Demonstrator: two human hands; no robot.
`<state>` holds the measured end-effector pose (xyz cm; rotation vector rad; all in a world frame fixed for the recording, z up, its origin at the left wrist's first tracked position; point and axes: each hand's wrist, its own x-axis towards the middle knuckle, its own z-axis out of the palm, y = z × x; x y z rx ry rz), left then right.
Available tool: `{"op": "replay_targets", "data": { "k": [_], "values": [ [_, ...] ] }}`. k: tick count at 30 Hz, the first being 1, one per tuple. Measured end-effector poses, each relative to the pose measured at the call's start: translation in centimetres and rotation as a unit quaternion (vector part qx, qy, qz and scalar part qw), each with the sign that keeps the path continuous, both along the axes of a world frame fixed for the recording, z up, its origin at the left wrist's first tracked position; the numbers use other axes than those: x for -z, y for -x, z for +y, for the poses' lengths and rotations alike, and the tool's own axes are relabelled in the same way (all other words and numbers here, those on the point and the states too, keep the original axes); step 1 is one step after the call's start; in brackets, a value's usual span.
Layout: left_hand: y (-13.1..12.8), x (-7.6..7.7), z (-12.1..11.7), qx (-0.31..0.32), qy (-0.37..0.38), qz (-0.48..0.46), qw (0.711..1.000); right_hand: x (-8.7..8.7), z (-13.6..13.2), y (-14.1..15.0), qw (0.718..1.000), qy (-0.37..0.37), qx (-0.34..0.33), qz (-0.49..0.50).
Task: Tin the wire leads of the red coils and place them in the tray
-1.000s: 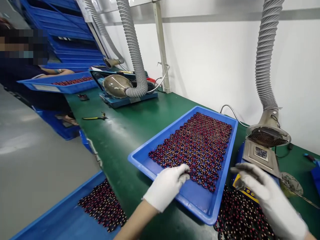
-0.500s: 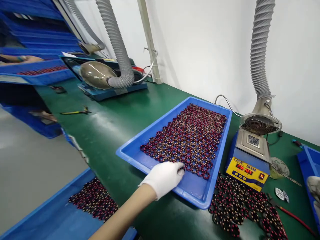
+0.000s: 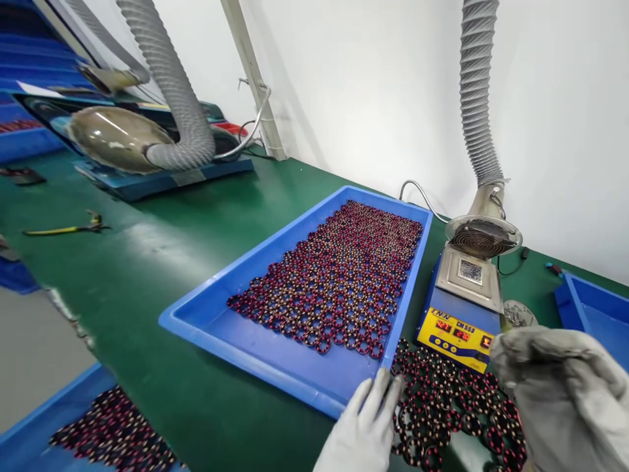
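Note:
My left hand [image 3: 366, 423], in a white glove, is open with its fingers stretched out. Its fingertips reach the front right corner of the blue tray [image 3: 280, 364], beside the loose rings. Rows of small dark rings [image 3: 329, 275] with pink and copper-coloured spots lie flat in that tray. More such loose rings [image 3: 437, 400] are heaped on the bench to its right, between my hands. My right hand [image 3: 565, 393], in a worn grey glove, is raised at the right edge with curled fingers. What it holds, if anything, is hidden.
A solder pot [image 3: 462, 328] with a yellow display panel stands behind the loose rings, under an extraction hose [image 3: 479, 98]. Yellow-handled cutters [image 3: 69, 229] lie at left. Another blue tray [image 3: 599, 314] is at right, and a lower blue tray [image 3: 29, 419] holds more rings.
The view has swung right. My left hand has left the ring it gripped inside the tray, opened, and moved right to the tray's corner. My right hand has come further into view.

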<state>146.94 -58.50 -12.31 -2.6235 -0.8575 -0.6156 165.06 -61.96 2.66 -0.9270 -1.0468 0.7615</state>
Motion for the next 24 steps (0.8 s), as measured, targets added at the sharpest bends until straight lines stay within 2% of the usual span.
{"op": "replay_targets", "data": {
  "k": [3,5,7,10,12,15,18,20,22,24],
  "values": [
    [-0.1,1.0,0.5,0.025,-0.027,-0.046,0.998,0.4,1.3,0.0,1.000,-0.003,-0.027,-0.008],
    [-0.2,1.0,1.2,0.032,-0.035,-0.078,0.996,1.3,2.1,-0.4,1.000,0.012,0.024,-0.012],
    [-0.3,0.2,2.0,0.032,-0.035,-0.125,0.991,2.1,2.9,-0.7,0.995,0.047,0.080,-0.043],
    [-1.1,-3.3,3.5,0.037,-0.005,-0.245,0.969,2.6,4.2,-0.4,0.983,0.109,0.104,-0.107],
    [-1.9,-6.5,4.3,0.050,0.004,-0.234,0.971,2.4,5.0,0.2,0.986,0.119,0.052,-0.108],
    [-3.5,-10.7,5.2,0.059,-0.089,-0.279,0.954,2.0,5.8,1.3,0.994,0.092,-0.053,0.019],
    [-5.0,-12.7,5.7,0.087,-0.121,-0.301,0.942,2.3,6.3,1.6,0.979,0.049,-0.086,0.179],
    [-5.5,-12.9,6.0,0.089,-0.084,-0.340,0.933,3.0,6.7,1.1,0.973,0.015,-0.086,0.212],
    [-5.8,-12.7,6.5,0.074,0.006,-0.370,0.926,4.1,7.1,0.3,0.976,-0.016,-0.084,0.200],
    [-5.9,-12.6,6.9,0.095,0.110,-0.360,0.922,5.2,7.5,-0.5,0.979,-0.040,-0.084,0.182]
  ]
}}
